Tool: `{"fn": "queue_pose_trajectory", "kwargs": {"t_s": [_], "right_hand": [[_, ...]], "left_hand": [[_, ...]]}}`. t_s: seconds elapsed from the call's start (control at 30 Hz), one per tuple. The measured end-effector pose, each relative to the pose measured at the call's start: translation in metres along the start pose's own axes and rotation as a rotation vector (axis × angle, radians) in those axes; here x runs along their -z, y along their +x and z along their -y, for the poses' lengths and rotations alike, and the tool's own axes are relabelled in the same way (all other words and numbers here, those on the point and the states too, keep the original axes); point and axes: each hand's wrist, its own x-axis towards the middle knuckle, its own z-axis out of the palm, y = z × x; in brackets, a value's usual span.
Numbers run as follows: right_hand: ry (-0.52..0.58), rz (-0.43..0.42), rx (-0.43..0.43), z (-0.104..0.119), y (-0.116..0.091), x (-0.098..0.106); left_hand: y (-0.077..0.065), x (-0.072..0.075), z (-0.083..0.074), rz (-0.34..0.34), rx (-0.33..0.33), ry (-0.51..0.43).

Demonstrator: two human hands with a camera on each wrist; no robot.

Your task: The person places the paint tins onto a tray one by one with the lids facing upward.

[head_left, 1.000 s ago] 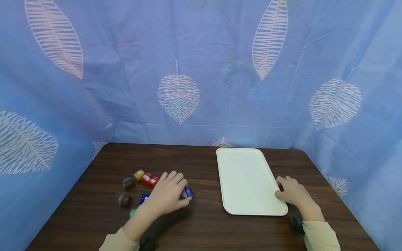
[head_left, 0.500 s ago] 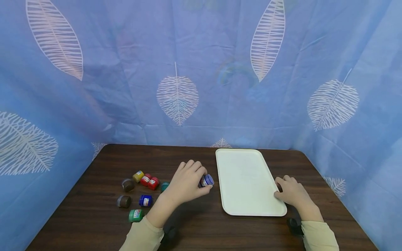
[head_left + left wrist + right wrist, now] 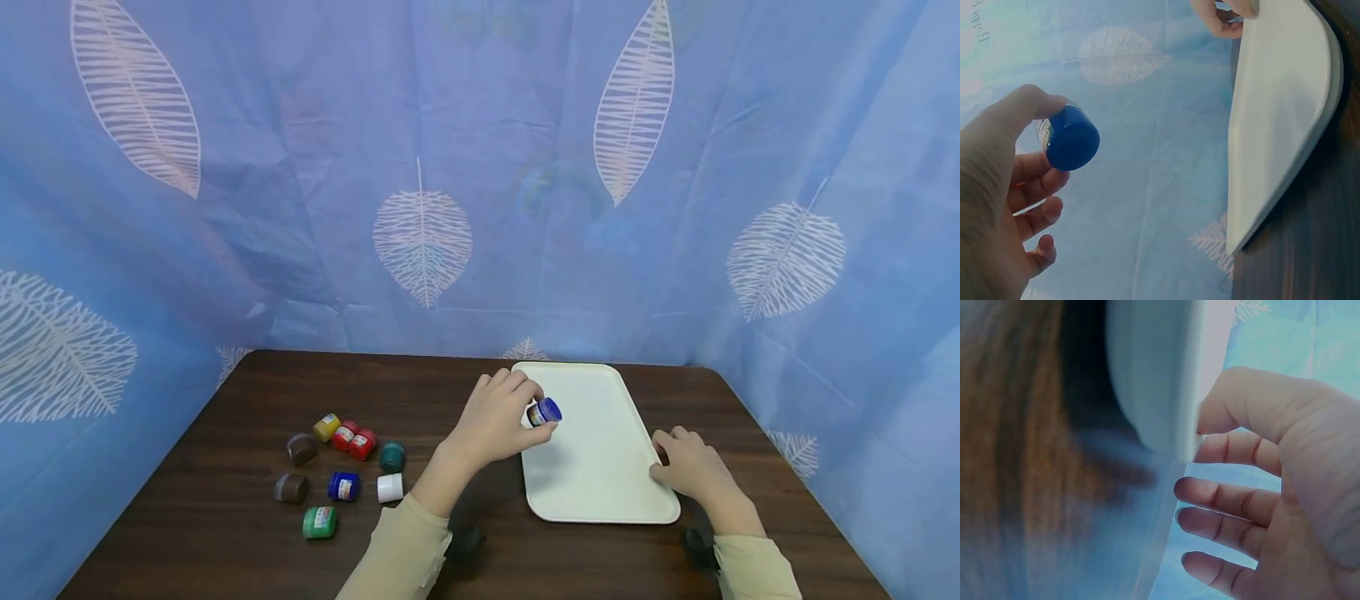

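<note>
My left hand (image 3: 498,421) pinches a small paint jar (image 3: 1054,132) between thumb and fingers, its blue lid (image 3: 550,409) facing right. Hand and jar hang over the left part of a white rectangular tray (image 3: 592,492), with a faint shadow below. In the left wrist view the other fingers of my left hand (image 3: 1016,187) are spread and loosely bent beneath the jar. At the tray's right edge, my right hand (image 3: 697,471) holds the rim between thumb (image 3: 1216,412) and index finger, while the other fingers stay apart from it.
Several paint jars lie on the dark wooden table (image 3: 225,533) at the left: yellow (image 3: 326,427), red (image 3: 363,444), brown (image 3: 291,488), teal (image 3: 392,457), blue (image 3: 344,486), green (image 3: 319,522), and one white (image 3: 390,487). A blue leaf-patterned curtain (image 3: 315,250) hangs behind.
My left hand has carried the blue-lidded jar rightward from among the other jars to over the tray, uncovering the teal and white jars. My right hand stays at the tray's edge.
</note>
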Motion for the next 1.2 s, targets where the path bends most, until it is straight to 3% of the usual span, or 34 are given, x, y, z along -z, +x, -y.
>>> {"fn": "queue_pose_trajectory", "kwargs": {"t_s": [0.67, 1.0, 1.2], "right_hand": [[-0.013, -0.014, -0.006, 0.0, -0.004, 0.0], [-0.01, -0.005, -0.021, 0.003, -0.004, 0.003], [-0.016, -0.002, -0.021, 0.001, -0.007, 0.002]], "left_hand": [[0.065, -0.055, -0.004, -0.139, 0.031, -0.133], [0.096, -0.085, -0.006, -0.044, 0.193, -0.19], [0.11, -0.102, -0.009, 0.02, 0.256, -0.152]]}}
